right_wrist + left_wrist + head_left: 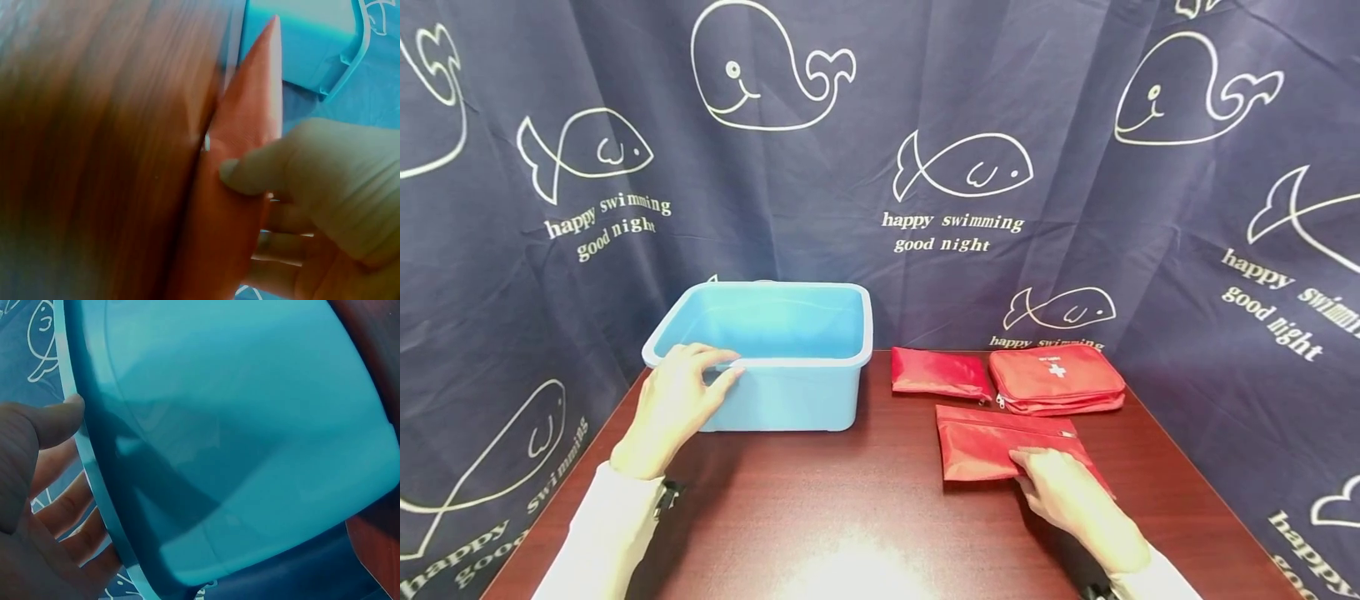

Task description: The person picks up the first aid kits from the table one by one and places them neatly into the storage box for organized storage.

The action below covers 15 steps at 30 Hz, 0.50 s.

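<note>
Red pouch in one hand, blue tub in the other

The right hand pinches the front red pouch, with the thumb on one side and the fingers on the other. This pouch is over the near right part of the brown table, in front of a second red pouch and a red bag with a white cross. The left hand holds the rim of the blue tub, near its front left corner.

The front pouch looks thin, soft and light. It is a bit shiny, so it may slip if the pinch is too loose. It may also bend and droop. A good place to hold it is near the middle of a long edge, with the thumb flat on it. It does not look easy to break. The tub looks stiff, and its rim makes a good handle.

Some bits are hard to see. The hand covers part of the pouch's near side. I can't tell what is inside it, or if an edge touches the table. The tub's front wall hides its floor. The right wrist view is blurry, and both sleeves are cut off.
</note>
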Each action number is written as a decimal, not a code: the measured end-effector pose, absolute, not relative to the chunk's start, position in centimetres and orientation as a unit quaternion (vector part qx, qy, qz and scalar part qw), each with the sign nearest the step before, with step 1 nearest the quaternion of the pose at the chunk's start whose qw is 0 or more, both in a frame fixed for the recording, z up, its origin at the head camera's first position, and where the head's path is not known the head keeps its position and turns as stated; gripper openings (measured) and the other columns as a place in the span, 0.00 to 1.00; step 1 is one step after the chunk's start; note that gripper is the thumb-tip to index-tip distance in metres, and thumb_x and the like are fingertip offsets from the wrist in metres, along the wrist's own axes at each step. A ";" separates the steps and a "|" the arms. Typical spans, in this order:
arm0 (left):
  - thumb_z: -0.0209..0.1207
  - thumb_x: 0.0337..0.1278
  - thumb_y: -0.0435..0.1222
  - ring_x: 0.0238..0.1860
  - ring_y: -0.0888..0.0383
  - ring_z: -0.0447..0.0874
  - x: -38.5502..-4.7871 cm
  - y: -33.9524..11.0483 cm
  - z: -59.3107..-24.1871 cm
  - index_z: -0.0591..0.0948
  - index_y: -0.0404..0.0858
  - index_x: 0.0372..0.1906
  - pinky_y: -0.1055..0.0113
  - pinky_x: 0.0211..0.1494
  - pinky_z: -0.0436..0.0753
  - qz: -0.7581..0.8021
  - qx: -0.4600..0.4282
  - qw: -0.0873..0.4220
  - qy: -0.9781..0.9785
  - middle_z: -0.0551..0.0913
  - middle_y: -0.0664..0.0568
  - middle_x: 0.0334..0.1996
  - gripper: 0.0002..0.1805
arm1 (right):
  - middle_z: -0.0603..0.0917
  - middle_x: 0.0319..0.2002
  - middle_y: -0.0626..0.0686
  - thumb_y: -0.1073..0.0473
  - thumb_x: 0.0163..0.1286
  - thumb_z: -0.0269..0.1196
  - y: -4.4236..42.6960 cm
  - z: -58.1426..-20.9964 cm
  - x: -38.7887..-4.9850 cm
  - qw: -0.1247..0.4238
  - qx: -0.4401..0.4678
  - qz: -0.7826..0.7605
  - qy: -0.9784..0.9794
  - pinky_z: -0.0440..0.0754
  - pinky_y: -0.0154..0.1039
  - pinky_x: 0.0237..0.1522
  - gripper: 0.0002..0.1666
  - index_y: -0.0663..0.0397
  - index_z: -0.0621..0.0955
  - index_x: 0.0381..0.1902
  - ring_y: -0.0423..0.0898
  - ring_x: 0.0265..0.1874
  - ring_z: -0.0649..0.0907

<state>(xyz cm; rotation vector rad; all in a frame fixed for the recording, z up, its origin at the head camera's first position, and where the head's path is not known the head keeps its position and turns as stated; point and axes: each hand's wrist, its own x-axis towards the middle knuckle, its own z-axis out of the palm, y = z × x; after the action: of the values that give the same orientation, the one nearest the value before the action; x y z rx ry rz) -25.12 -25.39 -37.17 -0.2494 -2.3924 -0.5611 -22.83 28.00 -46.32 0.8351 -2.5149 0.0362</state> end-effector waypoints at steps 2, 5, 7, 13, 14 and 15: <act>0.71 0.60 0.46 0.49 0.46 0.82 -25.2 -25.5 -37.1 0.92 0.49 0.43 0.43 0.45 0.79 -0.215 -0.096 0.324 -0.916 0.89 0.52 0.43 0.10 | 0.85 0.26 0.48 0.65 0.45 0.80 27.8 -46.3 -22.9 0.263 0.313 0.015 -0.913 0.86 0.46 0.34 0.17 0.52 0.85 0.32 0.49 0.26 0.86; 0.71 0.59 0.46 0.48 0.46 0.83 -25.2 -25.6 -36.9 0.92 0.50 0.42 0.43 0.42 0.80 -0.216 -0.098 0.320 -0.917 0.89 0.52 0.43 0.09 | 0.81 0.20 0.45 0.66 0.47 0.79 27.5 -46.0 -23.0 0.279 0.307 0.020 -0.910 0.82 0.44 0.27 0.16 0.47 0.81 0.26 0.48 0.21 0.82; 0.72 0.58 0.45 0.46 0.46 0.83 -25.2 -25.6 -36.8 0.92 0.50 0.42 0.44 0.40 0.80 -0.218 -0.100 0.320 -0.917 0.90 0.52 0.42 0.09 | 0.79 0.19 0.43 0.66 0.48 0.78 27.3 -45.8 -22.9 0.280 0.294 0.023 -0.913 0.80 0.44 0.25 0.17 0.45 0.80 0.23 0.48 0.19 0.81; 0.74 0.55 0.46 0.38 0.51 0.81 -25.3 -25.6 -36.3 0.92 0.51 0.41 0.48 0.35 0.78 -0.225 -0.100 0.313 -0.917 0.90 0.55 0.41 0.09 | 0.82 0.20 0.43 0.66 0.51 0.77 26.9 -44.9 -22.4 0.271 0.250 0.048 -0.928 0.83 0.48 0.26 0.15 0.43 0.82 0.24 0.48 0.21 0.82; 0.74 0.56 0.46 0.37 0.52 0.80 -25.3 -25.7 -36.2 0.92 0.51 0.41 0.48 0.35 0.78 -0.226 -0.099 0.310 -0.918 0.90 0.55 0.41 0.09 | 0.84 0.21 0.44 0.66 0.51 0.77 26.8 -44.8 -22.3 0.274 0.245 0.054 -0.929 0.83 0.49 0.26 0.14 0.43 0.84 0.26 0.49 0.22 0.84; 0.74 0.56 0.46 0.37 0.53 0.80 -25.3 -25.7 -36.1 0.92 0.52 0.41 0.49 0.35 0.78 -0.227 -0.097 0.306 -0.919 0.90 0.55 0.41 0.09 | 0.85 0.22 0.44 0.67 0.51 0.77 26.8 -44.6 -22.2 0.277 0.240 0.061 -0.928 0.83 0.50 0.26 0.13 0.43 0.85 0.27 0.49 0.22 0.84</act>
<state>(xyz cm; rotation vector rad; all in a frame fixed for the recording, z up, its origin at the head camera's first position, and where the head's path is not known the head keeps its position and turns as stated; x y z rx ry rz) -25.35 -25.68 -36.10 -0.2578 -2.4338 -0.6018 -22.19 26.79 -44.64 0.6454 -2.4923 0.1632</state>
